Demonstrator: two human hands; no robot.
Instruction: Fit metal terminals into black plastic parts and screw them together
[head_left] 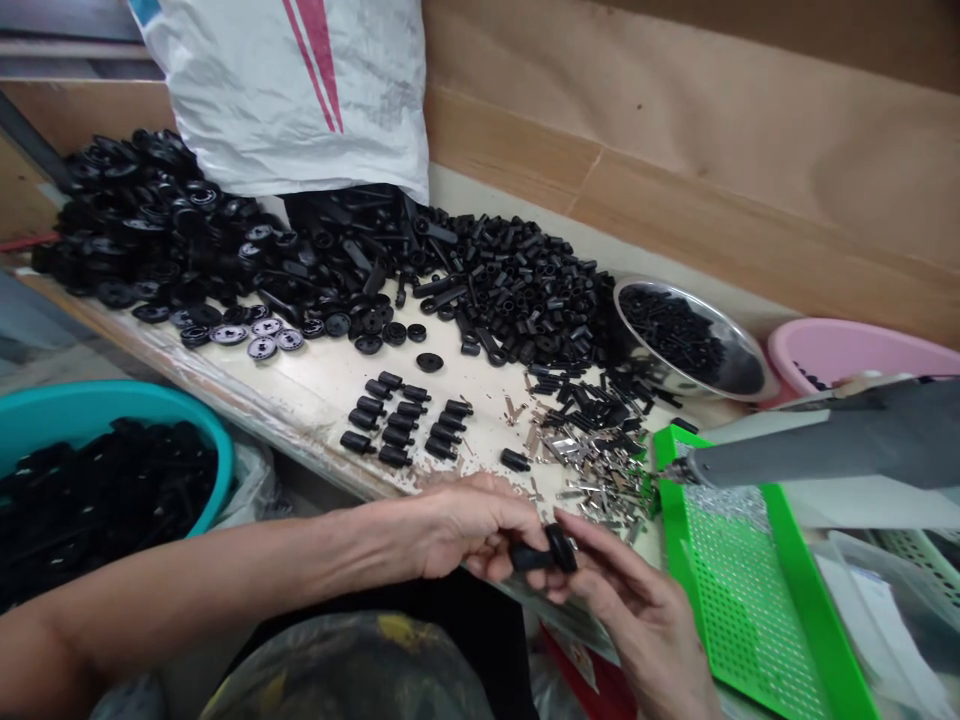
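Observation:
My left hand [480,528] and my right hand [634,625] meet at the table's front edge, both gripping a small black plastic part [544,552]. That part is a short peg with a wider disc at one end, and my fingers partly hide it. Just beyond them, several black plastic pegs [397,420] lie in neat rows on the white tabletop [322,400]. Loose silver metal clips [596,470] are scattered close to my right hand.
Black plastic discs [142,230] and sleeves [525,280] lie heaped behind. A steel bowl [686,340], pink basin [855,350], and white sack [285,90] stand at the back. A teal basin [97,450] sits left, a green perforated tray [739,590] right, beneath a grey power tool [825,440].

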